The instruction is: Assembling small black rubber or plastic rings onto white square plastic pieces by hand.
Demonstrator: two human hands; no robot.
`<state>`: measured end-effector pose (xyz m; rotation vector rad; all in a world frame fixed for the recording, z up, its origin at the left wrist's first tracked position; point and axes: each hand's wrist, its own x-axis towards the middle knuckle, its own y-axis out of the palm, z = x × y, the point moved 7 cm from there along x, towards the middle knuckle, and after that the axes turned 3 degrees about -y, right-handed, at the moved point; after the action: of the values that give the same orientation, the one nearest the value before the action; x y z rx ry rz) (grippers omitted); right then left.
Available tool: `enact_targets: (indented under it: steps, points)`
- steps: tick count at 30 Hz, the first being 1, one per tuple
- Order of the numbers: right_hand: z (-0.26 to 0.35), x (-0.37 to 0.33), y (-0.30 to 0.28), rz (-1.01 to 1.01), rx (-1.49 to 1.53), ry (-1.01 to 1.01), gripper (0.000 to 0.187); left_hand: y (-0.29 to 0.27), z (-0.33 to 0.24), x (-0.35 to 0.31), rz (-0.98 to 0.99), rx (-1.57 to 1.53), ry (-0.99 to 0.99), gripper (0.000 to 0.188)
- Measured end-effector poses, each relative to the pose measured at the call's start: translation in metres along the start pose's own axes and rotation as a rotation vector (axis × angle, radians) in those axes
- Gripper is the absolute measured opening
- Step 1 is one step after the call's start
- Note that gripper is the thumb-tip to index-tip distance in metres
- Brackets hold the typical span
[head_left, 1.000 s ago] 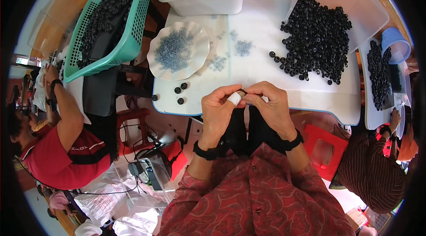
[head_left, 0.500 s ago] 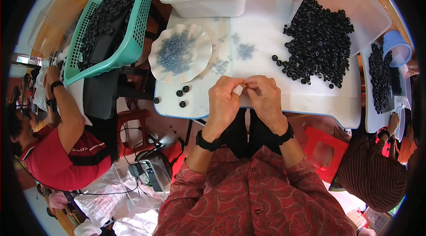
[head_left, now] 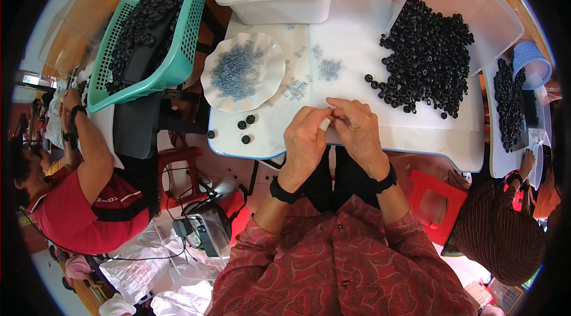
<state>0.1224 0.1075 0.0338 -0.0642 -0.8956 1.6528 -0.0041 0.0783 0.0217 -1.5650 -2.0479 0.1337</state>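
My left hand (head_left: 306,142) and my right hand (head_left: 361,136) meet above the near edge of the white table, fingertips pinched together. A white wrap (head_left: 325,123) covers a finger of my left hand. Whatever lies between the fingertips is hidden. To the left, a wavy-rimmed white plate (head_left: 275,69) holds many small clear bluish pieces. More of these clear pieces (head_left: 330,68) lie in loose clusters beyond my hands. A large pile of small black ring-shaped parts (head_left: 425,57) spreads on the right. Several single black parts (head_left: 245,139) stand near the table's left edge.
A white tub (head_left: 285,7) of black parts stands at the back, with a green basket (head_left: 184,57) of them at left. A clear bin (head_left: 485,19) lies tipped behind the pile. Co-workers sit at left (head_left: 89,197) and right (head_left: 499,233); a red stool (head_left: 437,203) stands near my right.
Both hands have shifted slightly right and toward me, still together. My right index finger has lifted and stretched over the left fingertips.
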Motion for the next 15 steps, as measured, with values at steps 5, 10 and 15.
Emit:
enact_targets:
  steps: [5,10,15]
  points:
    - [0.007,-0.001,-0.003,0.056,-0.105,0.007,0.036,-0.002,-0.008,-0.003,-0.065,0.148,0.115,0.039]
    - [0.013,-0.006,-0.011,-0.142,-0.093,-0.048,0.034,0.004,-0.009,-0.004,-0.098,0.153,0.192,0.035]
    - [0.046,0.011,0.006,-0.136,0.033,-0.200,0.025,0.001,0.000,-0.013,-0.089,0.066,0.168,0.027]
